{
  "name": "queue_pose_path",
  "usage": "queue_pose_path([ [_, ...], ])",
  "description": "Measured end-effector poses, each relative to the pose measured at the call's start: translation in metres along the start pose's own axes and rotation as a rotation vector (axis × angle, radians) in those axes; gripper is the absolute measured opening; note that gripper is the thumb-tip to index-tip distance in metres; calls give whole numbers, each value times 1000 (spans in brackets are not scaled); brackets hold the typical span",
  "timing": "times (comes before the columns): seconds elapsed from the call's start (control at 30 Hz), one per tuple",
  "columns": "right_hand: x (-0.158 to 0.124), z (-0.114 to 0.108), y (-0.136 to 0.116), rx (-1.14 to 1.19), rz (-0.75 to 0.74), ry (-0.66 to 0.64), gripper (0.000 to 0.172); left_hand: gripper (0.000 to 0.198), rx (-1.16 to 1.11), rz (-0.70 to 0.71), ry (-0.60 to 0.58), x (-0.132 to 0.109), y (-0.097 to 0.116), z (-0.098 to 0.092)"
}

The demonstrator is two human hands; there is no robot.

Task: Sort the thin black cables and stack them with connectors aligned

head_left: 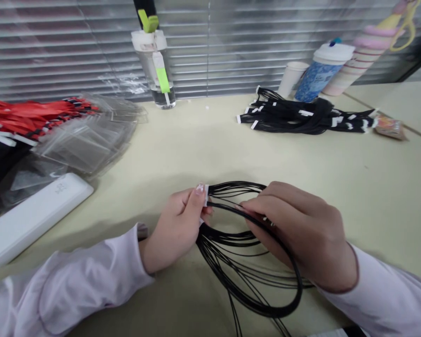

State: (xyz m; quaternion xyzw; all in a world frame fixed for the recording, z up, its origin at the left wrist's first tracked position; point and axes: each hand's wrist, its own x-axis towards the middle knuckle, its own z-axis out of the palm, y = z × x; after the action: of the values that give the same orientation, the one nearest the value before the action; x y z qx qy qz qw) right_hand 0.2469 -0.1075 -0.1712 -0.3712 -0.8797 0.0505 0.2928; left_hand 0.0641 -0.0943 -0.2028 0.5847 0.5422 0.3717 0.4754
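My left hand (pixel 180 222) is closed, its thumb pressing on a small white connector (pixel 206 195) at the end of a bundle of thin black wires (pixel 231 188). A second white end shows just below, partly covered by my fingers. The wires loop round to the right and back, with a thick strand (pixel 284 309) curving lowest and some loose wires hanging down. My right hand (pixel 294 224) is closed on the wires a short way right of the connector, fingertips pinched together. What exactly lies between those fingertips is partly hidden.
Black wire harnesses (pixel 301 114) with white connectors lie at the back right, near a blue cup (pixel 317 75) and a paper cup (pixel 292 79). A clear bottle (pixel 157 70) stands against the blinds. At left are red ribbon cables (pixel 31 114), plastic bags (pixel 94 140) and a white device (pixel 38 220).
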Motion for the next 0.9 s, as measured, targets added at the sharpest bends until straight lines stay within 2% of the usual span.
queue_pose_path([
  [0.1,2,1,0,32,8,-13,8,42,5,8,10,0,1,1],
  [0.27,2,1,3,132,38,-106,7,39,11,44,12,0,1,0],
  [0.43,4,5,5,139,116,-75,13,40,49,130,-107,-2,0,-1],
  [0.57,5,7,4,105,80,-178,18,41,84,174,-157,-4,-2,-1],
  [0.73,5,9,2,-8,71,-335,9,41,136,192,-181,-4,-1,-2],
  [0.8,5,9,1,-54,74,-310,11,40,142,164,-139,-2,-1,-2],
  [0.9,5,2,1,-168,58,-103,17,40,103,81,-3,3,-1,-1],
])
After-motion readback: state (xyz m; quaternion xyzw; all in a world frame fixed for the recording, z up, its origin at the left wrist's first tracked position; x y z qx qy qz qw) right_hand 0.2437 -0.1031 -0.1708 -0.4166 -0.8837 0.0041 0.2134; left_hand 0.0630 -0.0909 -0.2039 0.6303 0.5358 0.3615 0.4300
